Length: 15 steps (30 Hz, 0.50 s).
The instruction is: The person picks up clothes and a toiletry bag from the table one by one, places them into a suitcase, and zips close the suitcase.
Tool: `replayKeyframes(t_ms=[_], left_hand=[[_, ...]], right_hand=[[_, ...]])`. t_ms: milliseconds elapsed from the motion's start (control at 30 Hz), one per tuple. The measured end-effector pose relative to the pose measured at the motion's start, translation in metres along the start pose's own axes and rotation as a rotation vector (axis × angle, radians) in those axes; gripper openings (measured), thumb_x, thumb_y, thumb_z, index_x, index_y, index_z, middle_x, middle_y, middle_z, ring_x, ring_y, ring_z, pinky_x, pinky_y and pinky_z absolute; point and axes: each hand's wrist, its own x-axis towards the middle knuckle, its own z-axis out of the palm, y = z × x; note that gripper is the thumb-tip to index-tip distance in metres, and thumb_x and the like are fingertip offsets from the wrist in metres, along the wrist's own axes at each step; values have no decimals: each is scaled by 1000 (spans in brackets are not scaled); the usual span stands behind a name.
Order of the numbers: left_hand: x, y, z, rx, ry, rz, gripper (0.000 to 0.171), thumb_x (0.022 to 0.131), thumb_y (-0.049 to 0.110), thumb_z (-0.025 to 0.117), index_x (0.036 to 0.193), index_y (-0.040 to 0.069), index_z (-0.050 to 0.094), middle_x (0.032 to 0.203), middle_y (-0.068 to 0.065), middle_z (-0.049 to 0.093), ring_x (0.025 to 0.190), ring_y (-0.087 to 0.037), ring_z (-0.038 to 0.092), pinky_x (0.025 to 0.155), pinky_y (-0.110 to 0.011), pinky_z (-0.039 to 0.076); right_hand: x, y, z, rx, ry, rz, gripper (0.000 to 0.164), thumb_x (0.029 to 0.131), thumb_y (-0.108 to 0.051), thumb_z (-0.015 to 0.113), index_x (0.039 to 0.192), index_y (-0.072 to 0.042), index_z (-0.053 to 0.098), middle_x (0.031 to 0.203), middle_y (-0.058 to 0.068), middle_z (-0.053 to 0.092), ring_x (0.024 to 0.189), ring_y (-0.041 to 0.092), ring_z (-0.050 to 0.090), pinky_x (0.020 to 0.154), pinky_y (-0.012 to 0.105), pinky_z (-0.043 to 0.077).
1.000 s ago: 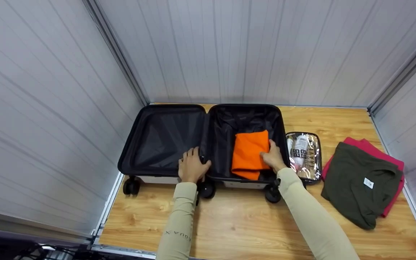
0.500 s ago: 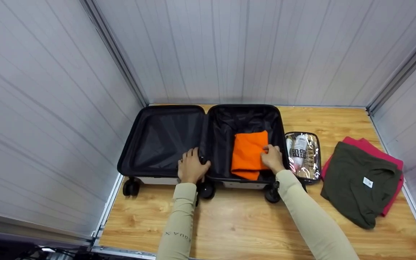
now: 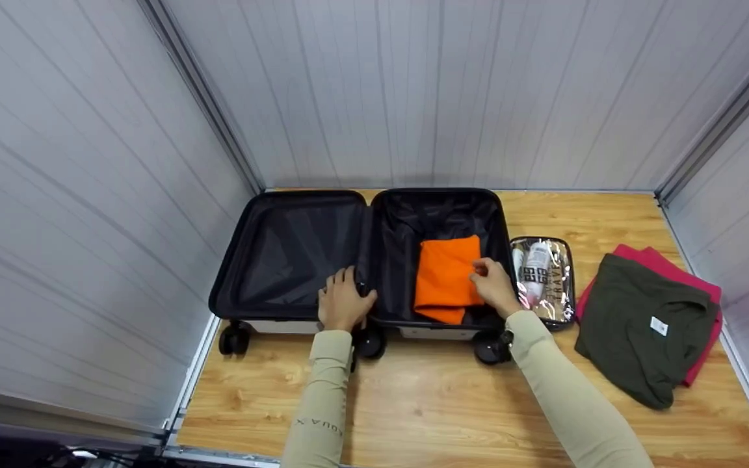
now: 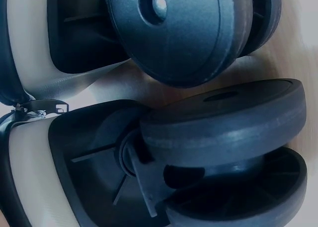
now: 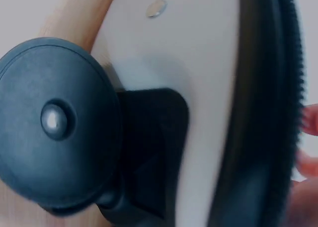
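An unfolded suitcase (image 3: 290,253) with a black lining lies on the floor in the head view. A folded orange garment (image 3: 446,276) sits in its right half. My left hand (image 3: 342,300) rests with spread fingers on the front rim by the middle hinge. At the garment's right edge is my right hand (image 3: 495,286), its fingers loosely bent; whether they touch the fabric is hard to see. The left wrist view shows black wheels (image 4: 184,132) below the rim. In the right wrist view, fingertips (image 5: 310,165) show beyond the suitcase edge, apart from each other.
A clear toiletry bag (image 3: 543,279) with bottles lies against the suitcase's right side. Farther right, a dark green T-shirt (image 3: 644,331) lies over a red garment (image 3: 709,286). Panel walls (image 3: 439,91) stand behind and at both sides of the wooden floor (image 3: 420,403).
My right hand's fingers have bent and drawn back slightly from the orange garment's right edge. The left hand has stayed on the rim. The garment keeps its place.
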Motion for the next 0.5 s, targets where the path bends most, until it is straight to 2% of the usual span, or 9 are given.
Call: replayKeyframes(t_ms=[100, 133, 200, 300, 367, 433, 500], left_hand=[[0, -1, -1, -3, -1, 0, 75, 83, 53, 63, 146, 18, 41, 146, -9, 45, 135, -32, 40, 108, -59, 32], [0, -1, -2, -4, 0, 1, 75, 83, 53, 62, 146, 18, 41, 146, -9, 45, 135, -32, 40, 108, -59, 32], [0, -2, -3, -5, -2, -1, 75, 83, 54, 62, 146, 18, 41, 146, -9, 45, 135, -32, 40, 108, -59, 31], [0, -4, -5, -13, -4, -1, 76, 83, 55, 61, 146, 18, 41, 146, -10, 45, 135, -32, 40, 108, -59, 31], [1, -5, -5, -7, -2, 0, 76, 83, 55, 61, 146, 18, 41, 146, -10, 45, 134, -32, 40, 108, -58, 31], [1, -6, -5, -6, 1, 1, 76, 83, 55, 61, 146, 18, 41, 146, -9, 45, 134, -32, 40, 107, -58, 32], [2, -7, -4, -2, 5, 1, 76, 83, 55, 61, 146, 18, 41, 146, -9, 45, 134, -32, 40, 107, -58, 32]], right_hand=[[-2, -4, -6, 126, 29, -32, 28, 92, -6, 55, 118, 4, 61, 108, 21, 61, 91, 23, 59, 77, 25, 48], [-2, -5, -8, 182, 42, -45, 26, 93, -5, 54, 116, 5, 61, 104, 20, 62, 86, 19, 60, 75, 26, 50], [-3, -9, -15, 297, 67, -64, 24, 94, -2, 53, 114, 7, 61, 96, 14, 65, 81, 21, 62, 70, 27, 54], [-6, -18, -31, 417, 125, -84, 22, 94, 1, 53, 112, 9, 61, 92, 12, 64, 75, 19, 64, 67, 29, 56], [-8, -22, -43, 461, 180, -83, 21, 93, 4, 53, 110, 10, 62, 91, 12, 63, 72, 19, 64, 65, 28, 55], [-9, -21, -56, 478, 265, -86, 19, 91, 5, 54, 107, 12, 62, 93, 16, 63, 69, 10, 61, 64, 22, 53], [-8, -14, -67, 457, 368, -82, 19, 89, 6, 56, 105, 13, 63, 90, 9, 62, 70, 5, 57, 65, 17, 49]])
